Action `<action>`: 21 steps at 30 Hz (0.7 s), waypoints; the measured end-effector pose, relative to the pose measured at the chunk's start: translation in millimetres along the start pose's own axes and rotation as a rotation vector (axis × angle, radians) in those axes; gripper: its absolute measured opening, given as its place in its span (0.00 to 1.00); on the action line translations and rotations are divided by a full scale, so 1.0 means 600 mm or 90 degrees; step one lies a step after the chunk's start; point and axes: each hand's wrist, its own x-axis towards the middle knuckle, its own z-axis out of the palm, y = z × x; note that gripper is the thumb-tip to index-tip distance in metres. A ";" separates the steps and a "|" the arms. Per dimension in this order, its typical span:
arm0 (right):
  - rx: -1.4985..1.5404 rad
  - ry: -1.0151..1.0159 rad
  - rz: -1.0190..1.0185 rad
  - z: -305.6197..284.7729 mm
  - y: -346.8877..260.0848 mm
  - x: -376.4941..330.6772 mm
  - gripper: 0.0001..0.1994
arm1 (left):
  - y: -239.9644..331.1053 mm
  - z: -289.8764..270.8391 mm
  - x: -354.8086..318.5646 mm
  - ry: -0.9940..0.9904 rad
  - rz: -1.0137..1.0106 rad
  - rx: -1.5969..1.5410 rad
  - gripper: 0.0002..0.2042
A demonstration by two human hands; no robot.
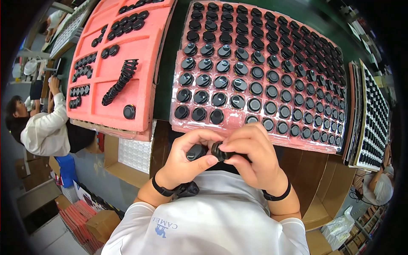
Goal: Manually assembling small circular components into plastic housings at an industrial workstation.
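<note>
Close to my body, just off the table's front edge, my two hands meet. My left hand [183, 159] cradles a round black piece with a glossy dark top [196, 153] in its curled fingers. Pinched between my right hand [254, 153] and the left thumb and fingertips is a thick, ridged round black piece [219, 151], seen edge-on. The fingers partly cover both. Right ahead lies a clear plastic tray over pink [204, 126], its pockets filled with rows of similar round black pieces [216, 115].
To the left stands a pink foam tray [121, 117] with compartments, holding a curved stack of thin black pieces [121, 83] and a single round one [129, 111]. A white tray of black pieces [372, 123] stands at the right. Cardboard boxes [327, 191] sit below. Another person [44, 131] works at left.
</note>
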 end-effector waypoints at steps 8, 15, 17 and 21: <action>0.737 0.158 0.362 0.021 0.003 -0.021 0.18 | 0.000 0.017 0.004 0.046 0.036 -0.039 0.22; 0.376 0.169 0.199 0.009 -0.005 -0.026 0.14 | -0.002 0.013 0.003 0.043 0.209 0.158 0.19; 0.107 0.080 0.086 0.004 -0.006 -0.021 0.14 | -0.002 0.012 0.003 0.031 0.259 0.178 0.19; 0.001 0.089 0.057 0.018 -0.014 -0.005 0.13 | 0.010 0.017 0.002 0.028 0.287 0.273 0.19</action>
